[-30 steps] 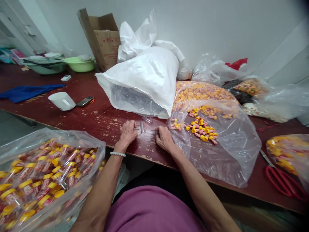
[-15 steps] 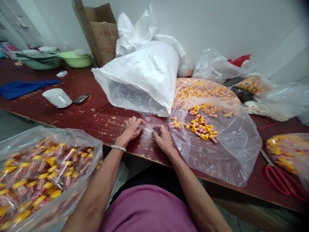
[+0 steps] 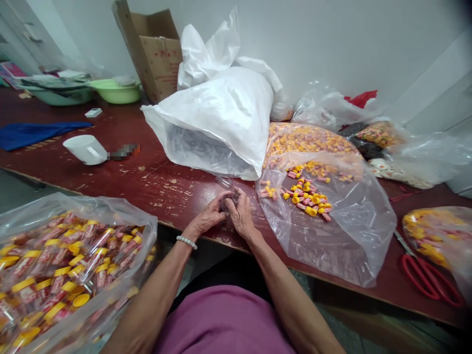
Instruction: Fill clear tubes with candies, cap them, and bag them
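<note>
Red-handled scissors (image 3: 426,274) were laid near the bench's (image 3: 147,191) front edge; the cupped hands (image 3: 240,215), their hold indiscernible, were faced by a white sack (image 3: 228,108).

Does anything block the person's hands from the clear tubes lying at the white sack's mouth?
Nothing visible does. The clear tubes lie just beyond the fingertips of the left hand and right hand, before the white sack's open mouth.
</note>
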Tool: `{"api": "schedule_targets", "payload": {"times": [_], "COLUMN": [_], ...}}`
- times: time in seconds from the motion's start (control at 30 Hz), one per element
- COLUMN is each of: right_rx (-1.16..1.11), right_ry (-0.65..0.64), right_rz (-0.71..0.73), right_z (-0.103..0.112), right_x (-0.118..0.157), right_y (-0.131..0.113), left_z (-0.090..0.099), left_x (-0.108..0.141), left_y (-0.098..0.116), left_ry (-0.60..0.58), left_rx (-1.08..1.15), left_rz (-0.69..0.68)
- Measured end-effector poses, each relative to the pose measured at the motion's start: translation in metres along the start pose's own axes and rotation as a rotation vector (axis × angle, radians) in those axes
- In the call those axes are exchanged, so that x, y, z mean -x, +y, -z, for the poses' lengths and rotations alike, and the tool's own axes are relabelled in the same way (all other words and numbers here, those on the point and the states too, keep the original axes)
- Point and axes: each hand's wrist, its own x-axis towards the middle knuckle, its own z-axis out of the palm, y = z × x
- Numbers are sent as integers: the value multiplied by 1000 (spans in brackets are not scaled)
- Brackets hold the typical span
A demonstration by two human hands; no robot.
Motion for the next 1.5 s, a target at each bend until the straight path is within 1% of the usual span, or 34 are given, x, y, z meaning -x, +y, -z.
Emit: {"api": "schedule_targets", "payload": {"times": [0.1,0.2,0.33,0.4,0.43,0.57,0.6,0.7,0.8,0.87,0.97,1.03,1.1,1.17,1.23,1.27,1.33,1.37,1.4,1.43,1.5], "right_rx": [148,226,309,351,367,384,382,382,397,406,419,419,393,346,326,345,451,539,637,721,851], "right_ry": [-63,-114,-129,-133,-143,-200,-211,-236,-246,-247,-243,-232,-210,-127,45,155,352,390,378,326,222], "right_rz": [36,85,165,182,186,199,202,221,235,228,214,201,216,258,278,256,151,74,3,-38,-94], "right_z": [5,10,18,24,28,43,47,54,57,57,53,51,54,66,89,104,137,152,166,176,189], "right_x": [2,4,8,11,13,20,22,26,27,28,31,33,36,36,33,30,23,19,16,13,10], "right_y": [2,5,12,16,17,21,21,21,22,22,21,15,6,-1,0,5,27,41,57,71,95], "left_z": [1,3,1,-1,-2,-8,-10,-18,-30,-37,-44,-46,-48,-50,-54,-56,-61,-63,-64,-65,-66], "left_x": [0,-1,-2,-2,-2,-2,-3,-4,-5,-6,-8,-10,-12,-11,-10,-9,-8,-8,-8,-9,-10], "left_y": [-1,2,7,9,10,4,1,-4,-7,-8,-12,-15,-17,-16,-10,-7,-1,1,2,1,-2], "left_ry": [-62,-120,-194,-210,-200,-65,-49,-58,-80,-62,38,120,194,222,169,122,49,33,33,36,36], "left_rx": [-20,-92,-187,-221,-233,-245,-241,-208,-142,-97,-64,-96,-160,-264,-423,-504,-608,-629,-636,-636,-631], "left_rz": [-9,-32,-41,-44,-47,-60,-60,-51,-40,-31,-8,-1,-17,-63,-122,-144,-154,-146,-138,-131,-136]}}
